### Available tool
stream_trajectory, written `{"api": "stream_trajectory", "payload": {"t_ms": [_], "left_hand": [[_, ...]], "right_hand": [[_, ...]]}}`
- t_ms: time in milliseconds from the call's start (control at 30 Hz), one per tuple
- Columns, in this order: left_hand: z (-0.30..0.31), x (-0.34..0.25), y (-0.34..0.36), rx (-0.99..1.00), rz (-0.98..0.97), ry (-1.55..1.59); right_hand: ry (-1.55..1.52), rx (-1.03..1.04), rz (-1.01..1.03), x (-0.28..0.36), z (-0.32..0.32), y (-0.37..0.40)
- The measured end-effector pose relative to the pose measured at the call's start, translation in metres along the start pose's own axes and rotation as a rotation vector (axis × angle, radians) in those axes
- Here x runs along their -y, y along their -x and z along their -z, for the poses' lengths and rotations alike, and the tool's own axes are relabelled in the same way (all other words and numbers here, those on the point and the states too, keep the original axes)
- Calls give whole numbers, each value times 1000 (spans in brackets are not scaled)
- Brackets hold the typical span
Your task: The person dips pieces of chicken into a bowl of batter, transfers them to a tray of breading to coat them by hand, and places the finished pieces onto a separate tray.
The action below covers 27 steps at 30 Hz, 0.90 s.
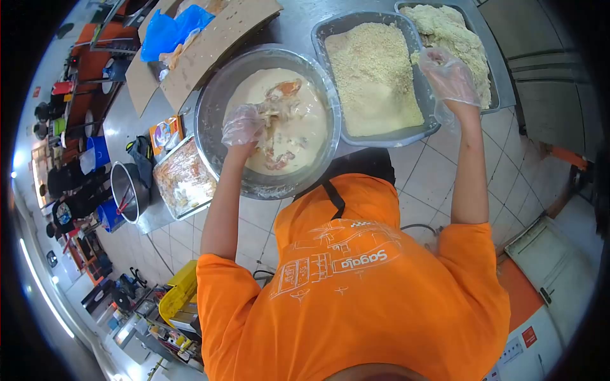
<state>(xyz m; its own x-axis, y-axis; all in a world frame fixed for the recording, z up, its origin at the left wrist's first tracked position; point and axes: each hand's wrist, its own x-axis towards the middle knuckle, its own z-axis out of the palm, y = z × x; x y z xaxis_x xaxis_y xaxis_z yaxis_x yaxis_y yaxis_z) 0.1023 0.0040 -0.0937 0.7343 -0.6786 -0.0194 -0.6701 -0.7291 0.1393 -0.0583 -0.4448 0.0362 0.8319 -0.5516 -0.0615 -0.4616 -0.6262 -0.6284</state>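
My left hand (244,125), in a clear plastic glove, is inside a large metal bowl (206,149) of pale, creamy batter (308,136). Its fingers close on a batter-coated piece of meat (274,116), partly hidden by batter and blur. An orange-tinted piece of meat (287,87) shows just beyond it. My right hand (450,79), also gloved, hovers over the rims between a grey tub (348,130) of pale breadcrumbs (375,73) and a second tray (497,100) heaped with crumb-coated food (448,26). Its fingers are loosely bent, with nothing visible in them.
Cardboard (219,41) with a blue plastic bag (173,32) lies behind the bowl. Left of the bowl are a wrapped tray of food (186,178), an orange packet (166,135) and a smaller metal bowl (130,190). People in dark clothes (70,190) stand farther off.
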Motion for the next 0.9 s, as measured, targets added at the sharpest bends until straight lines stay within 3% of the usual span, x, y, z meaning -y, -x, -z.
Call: {"api": "stream_trajectory", "payload": {"t_ms": [67,133,233,267,367,500,567,600,667,700,767,800,867,900], "left_hand": [[1,7,1,15,39,17],[5,15,3,-210,-97,69],[1,44,0,-116,-94,-154],[-3,46,-1,-301,-156,-186],[-5,58,-9,-142,16,-150],[-14,68,-10,-131,-13,-201],[-21,78,-10,-186,-175,-289],[-10,66,-16,-185,-179,-289],[14,35,-28,24,174,-236],[24,17,-34,25,173,-238],[36,-13,-42,-163,252,-299],[34,-16,-46,-163,252,-300],[27,-19,-63,-153,-9,-262],[22,-24,-69,-154,-6,-263]], "right_hand": [[-10,17,17,1,0,0],[-11,-2,11,1,0,2],[4,14,-26,-1,3,5],[3,14,-25,-2,2,6],[-7,-3,-48,-5,1,8],[27,-16,-45,-8,4,13],[47,-31,-66,-14,2,13],[41,-36,-51,-21,2,12],[33,-40,-37,-23,3,13],[21,-33,-28,-18,6,16],[8,-24,-18,-14,5,17],[5,-24,-40,-13,4,17],[2,-24,-61,-12,1,17],[4,-21,-50,-12,0,17]]}}
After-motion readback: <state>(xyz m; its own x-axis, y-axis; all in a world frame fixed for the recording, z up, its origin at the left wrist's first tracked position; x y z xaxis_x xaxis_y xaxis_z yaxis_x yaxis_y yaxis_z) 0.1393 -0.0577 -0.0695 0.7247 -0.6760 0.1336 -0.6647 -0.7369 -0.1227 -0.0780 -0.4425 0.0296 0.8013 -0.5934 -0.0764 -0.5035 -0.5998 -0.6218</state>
